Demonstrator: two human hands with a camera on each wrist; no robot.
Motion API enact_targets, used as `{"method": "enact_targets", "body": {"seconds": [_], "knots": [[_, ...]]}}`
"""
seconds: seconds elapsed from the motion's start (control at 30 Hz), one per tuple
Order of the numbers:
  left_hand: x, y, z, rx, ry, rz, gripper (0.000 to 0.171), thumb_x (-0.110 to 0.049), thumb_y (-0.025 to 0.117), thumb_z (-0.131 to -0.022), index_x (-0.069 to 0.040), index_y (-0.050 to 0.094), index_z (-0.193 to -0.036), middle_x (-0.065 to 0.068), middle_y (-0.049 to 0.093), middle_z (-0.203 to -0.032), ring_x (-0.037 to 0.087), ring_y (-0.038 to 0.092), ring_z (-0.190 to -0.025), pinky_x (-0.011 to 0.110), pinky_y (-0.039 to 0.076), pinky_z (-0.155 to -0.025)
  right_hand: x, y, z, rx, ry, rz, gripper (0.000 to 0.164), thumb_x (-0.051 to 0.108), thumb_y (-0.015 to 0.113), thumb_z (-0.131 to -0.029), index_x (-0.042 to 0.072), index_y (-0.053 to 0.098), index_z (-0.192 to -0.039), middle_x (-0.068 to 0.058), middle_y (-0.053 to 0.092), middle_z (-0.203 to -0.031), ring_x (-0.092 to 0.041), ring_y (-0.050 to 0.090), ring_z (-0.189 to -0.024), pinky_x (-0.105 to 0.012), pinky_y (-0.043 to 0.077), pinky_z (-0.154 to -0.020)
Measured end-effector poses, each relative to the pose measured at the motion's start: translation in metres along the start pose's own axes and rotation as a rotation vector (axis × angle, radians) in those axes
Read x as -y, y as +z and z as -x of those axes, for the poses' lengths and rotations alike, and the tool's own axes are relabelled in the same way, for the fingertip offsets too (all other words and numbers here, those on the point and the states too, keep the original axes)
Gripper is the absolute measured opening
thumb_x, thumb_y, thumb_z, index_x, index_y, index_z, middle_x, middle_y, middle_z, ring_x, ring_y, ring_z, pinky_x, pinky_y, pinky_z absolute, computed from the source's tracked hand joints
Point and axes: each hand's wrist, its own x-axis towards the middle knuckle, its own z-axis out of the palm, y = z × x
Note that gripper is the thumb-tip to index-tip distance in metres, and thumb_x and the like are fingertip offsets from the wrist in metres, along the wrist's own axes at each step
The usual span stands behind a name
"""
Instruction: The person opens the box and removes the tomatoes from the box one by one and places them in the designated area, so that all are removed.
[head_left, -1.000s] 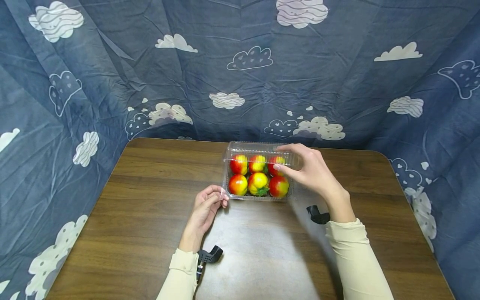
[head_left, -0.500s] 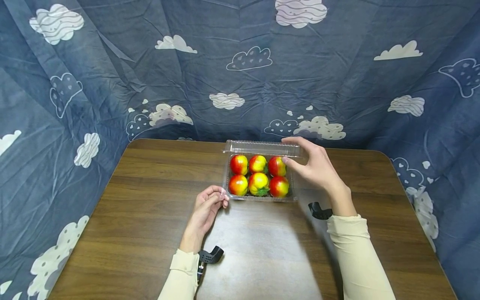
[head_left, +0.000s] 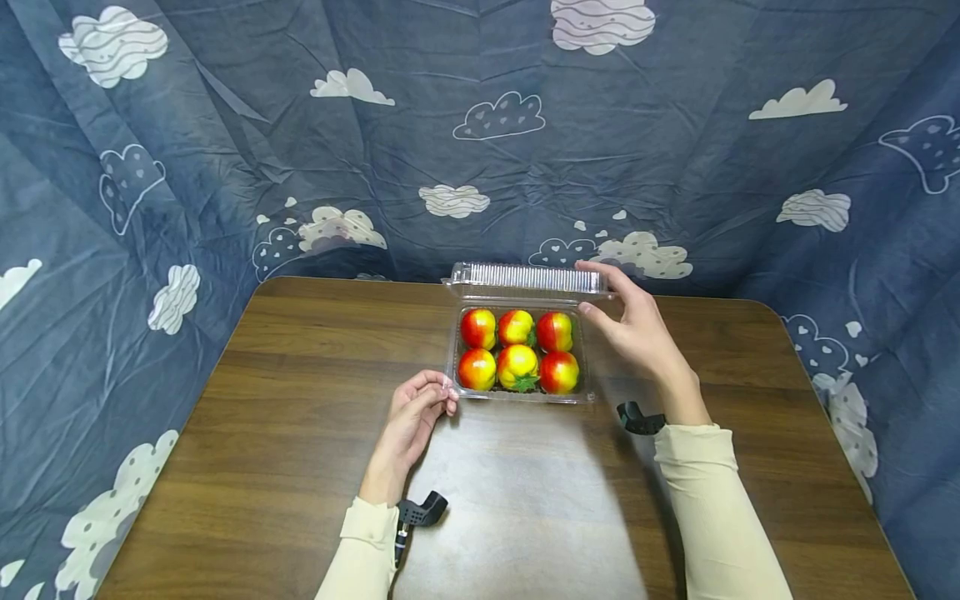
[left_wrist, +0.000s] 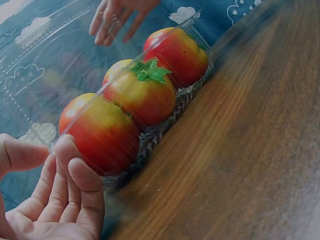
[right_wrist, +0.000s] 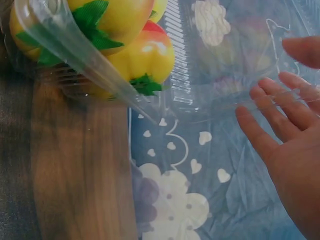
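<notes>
A clear plastic clamshell box (head_left: 517, 398) lies on the table with several red-and-yellow fruits (head_left: 517, 367) in it, some showing green leafy tops. Its clear lid (head_left: 525, 277) stands raised along the back side. At the box's front left corner my left hand (head_left: 412, 417) pinches the rim between thumb and fingers; the left wrist view shows this grip on the edge. My right hand (head_left: 637, 329) is at the lid's right end, thumb and fingers spread apart. In the right wrist view its fairly straight fingers (right_wrist: 280, 115) touch or overlap the lid's edge.
The brown wooden table (head_left: 300, 433) ends just behind the box. A dark blue cloth (head_left: 495, 167) with white clouds hangs beyond the table's back edge and along the sides. Black wrist cameras (head_left: 423, 508) sit on both wrists.
The lid has swung up and back, away from over the rear row of fruits. My right hand has moved back and slightly right with it. The left hand has stayed at the corner.
</notes>
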Motion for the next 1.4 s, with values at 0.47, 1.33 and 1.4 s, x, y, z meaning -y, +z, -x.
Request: {"method": "enact_targets", "body": {"seconds": [0.47, 1.33, 1.4], "knots": [[0.000, 0.000, 0.000, -0.003, -0.004, -0.001, 0.023, 0.017, 0.047, -0.095, -0.001, 0.062, -0.095, 0.006, 0.067, -0.088, 0.014, 0.065, -0.076, 0.022, 0.056, -0.067, -0.020, 0.002, -0.007, -0.015, 0.096, -0.036, 0.049, 0.010, 0.062, -0.106, 0.003, 0.052, -0.153, -0.020, 0.058, -0.152, -0.037, 0.056, -0.140, -0.053, 0.043, -0.117], [-0.001, 0.001, 0.001, -0.006, -0.004, 0.015, 0.025, 0.017, 0.046, -0.096, -0.002, 0.062, -0.095, 0.006, 0.067, -0.088, 0.014, 0.066, -0.077, 0.023, 0.056, -0.067, -0.028, 0.006, -0.013, -0.007, 0.072, -0.203, 0.053, 0.002, 0.062, -0.104, -0.002, 0.045, -0.154, -0.026, 0.054, -0.154, -0.039, 0.051, -0.144, -0.047, 0.042, -0.117], [-0.001, 0.001, 0.001, -0.004, -0.002, 0.018, 0.025, 0.017, 0.046, -0.096, -0.001, 0.062, -0.095, 0.006, 0.066, -0.088, 0.014, 0.066, -0.077, 0.022, 0.056, -0.068, -0.032, 0.007, -0.014, -0.011, 0.074, -0.214, 0.053, 0.001, 0.062, -0.104, -0.001, 0.045, -0.154, -0.025, 0.053, -0.154, -0.038, 0.051, -0.145, -0.043, 0.043, -0.117]]}}
